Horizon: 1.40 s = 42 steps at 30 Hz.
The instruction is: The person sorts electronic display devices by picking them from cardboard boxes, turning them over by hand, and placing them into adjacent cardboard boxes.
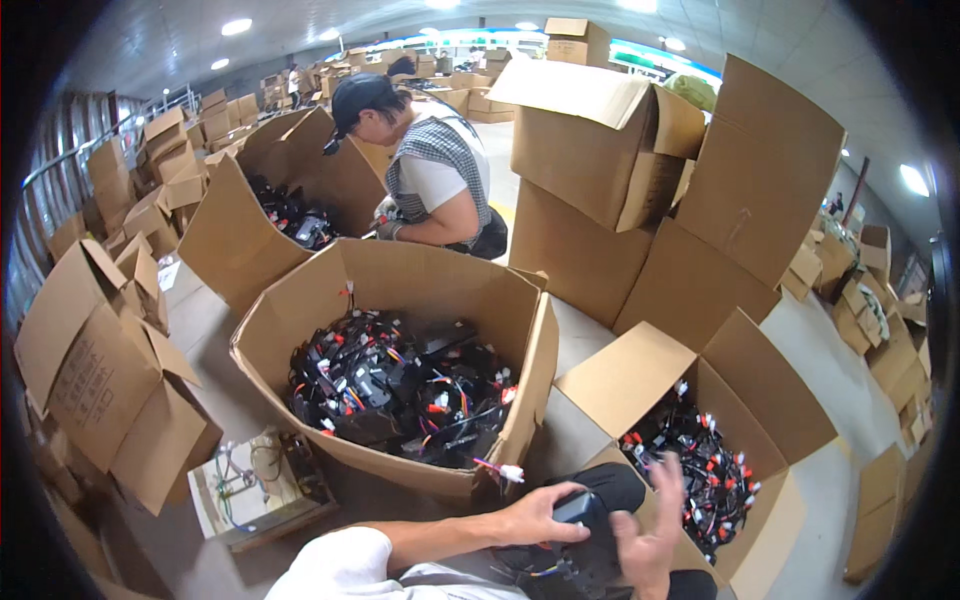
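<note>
My left hand [540, 516] is closed on the edge of a black plastic unit [592, 522], thumb on top, over my lap. Coloured wires [546, 572] trail from its lower side. Just right of the unit, my right hand [650, 528] is raised with fingers apart, a little blurred; its lower fingers come close to the unit, and whether they touch it I cannot tell. Ahead of me stands a large open carton [490, 480] heaped with black wired units [400, 385]. A smaller open carton [768, 380] at the right holds more black parts [700, 470] with red and white connectors.
Across the large carton a person in a cap [440, 170] bends beside another open carton [225, 235] of black parts. Stacked cartons [590, 150] rise at the back right. Left lie tipped cartons [110, 390] and a low board with wires [255, 480].
</note>
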Motion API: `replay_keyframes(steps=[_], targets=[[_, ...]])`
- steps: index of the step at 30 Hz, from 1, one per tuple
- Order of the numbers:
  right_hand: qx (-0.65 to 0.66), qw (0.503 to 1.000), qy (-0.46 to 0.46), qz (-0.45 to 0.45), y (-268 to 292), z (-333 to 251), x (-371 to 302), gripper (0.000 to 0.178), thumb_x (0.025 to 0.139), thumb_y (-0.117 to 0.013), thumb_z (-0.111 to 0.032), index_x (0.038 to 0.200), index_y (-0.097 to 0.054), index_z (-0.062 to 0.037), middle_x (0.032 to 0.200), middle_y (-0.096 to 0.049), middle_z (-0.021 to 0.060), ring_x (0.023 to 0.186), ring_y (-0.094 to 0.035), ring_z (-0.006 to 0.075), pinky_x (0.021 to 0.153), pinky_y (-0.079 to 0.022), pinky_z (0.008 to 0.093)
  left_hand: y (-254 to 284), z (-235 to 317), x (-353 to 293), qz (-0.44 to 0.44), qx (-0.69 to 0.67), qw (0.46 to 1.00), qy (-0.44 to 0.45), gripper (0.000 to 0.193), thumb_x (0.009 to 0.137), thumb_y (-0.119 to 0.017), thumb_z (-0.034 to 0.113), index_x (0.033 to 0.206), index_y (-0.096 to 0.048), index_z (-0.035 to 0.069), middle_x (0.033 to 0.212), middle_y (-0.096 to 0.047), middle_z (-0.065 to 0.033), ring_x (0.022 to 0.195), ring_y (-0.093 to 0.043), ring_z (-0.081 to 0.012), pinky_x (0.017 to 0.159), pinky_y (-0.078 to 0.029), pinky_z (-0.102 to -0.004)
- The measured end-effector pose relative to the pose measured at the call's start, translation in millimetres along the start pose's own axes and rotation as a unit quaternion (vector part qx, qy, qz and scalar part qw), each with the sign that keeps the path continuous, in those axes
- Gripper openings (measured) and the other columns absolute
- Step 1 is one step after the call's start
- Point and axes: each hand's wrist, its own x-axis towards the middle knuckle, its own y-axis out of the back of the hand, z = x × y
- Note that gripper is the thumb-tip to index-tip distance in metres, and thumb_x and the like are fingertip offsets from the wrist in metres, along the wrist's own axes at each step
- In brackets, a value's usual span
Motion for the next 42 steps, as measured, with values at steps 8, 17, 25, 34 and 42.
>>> replay_keyframes(steps=[8,17,25,34,42], targets=[[0.079,0.959,-0.147,0.23,-50,-17,-54,0.088,0.12,-0.066,-0.057,0.172,-0.046,0.0104,0.171,-0.056,0.0249,0.156,-0.056,0.0375,0.134,-0.039,0.0519,0,37,-24,0.102,-0.083,0.977,-0.166,0.077,0.107,-0.091,0.036,0.164,-0.054,0.0,0.141,-0.072,-0.0097,0.13,-0.067,-0.0171,0.115,-0.056,-0.0367],[0.048,0.933,-0.188,0.302,-39,-6,-73,0.072,0.121,-0.063,-0.047,0.162,-0.061,0.0118,0.161,-0.067,0.0256,0.15,-0.063,0.0353,0.131,-0.044,0.0488,-38,14,-10,0.177,-0.079,0.974,-0.114,0.041,0.126,-0.06,0.04,0.142,-0.07,0.003,0.115,-0.066,0.0,0.111,-0.058,-0.0091,0.097,-0.054,-0.0313],[0.151,0.906,-0.265,0.293,-4,32,-75,0.053,0.111,-0.069,-0.022,0.155,-0.071,0.007,0.128,-0.079,0.0087,0.107,-0.07,0.015,0.1,-0.059,0.0338,-46,20,14,0.093,-0.002,0.989,-0.117,0.06,0.101,-0.095,0.029,0.147,-0.066,0.003,0.123,-0.078,-0.0114,0.112,-0.075,-0.0169,0.1,-0.063,-0.0391],[0.076,0.879,-0.358,0.305,-24,72,-101,0.051,0.109,-0.07,-0.01,0.157,-0.068,0.0083,0.151,-0.074,0.0181,0.134,-0.07,0.0258,0.12,-0.053,0.0393,-72,-45,78,0.175,0.001,0.984,-0.018,0.033,0.123,-0.066,0.033,0.126,-0.079,0.003,0.109,-0.073,-0.002,0.105,-0.065,-0.0106,0.096,-0.057,-0.0339],[0.082,0.891,-0.373,0.244,-53,24,-83,0.053,0.124,-0.059,-0.033,0.156,-0.068,0.0084,0.157,-0.07,0.0315,0.143,-0.067,0.0442,0.123,-0.051,0.0498,-46,-66,58,0.177,-0.026,0.982,-0.053,0.054,0.123,-0.065,0.051,0.133,-0.076,-0.001,0.106,-0.071,-0.0047,0.101,-0.061,-0.0118,0.089,-0.054,-0.0339]])
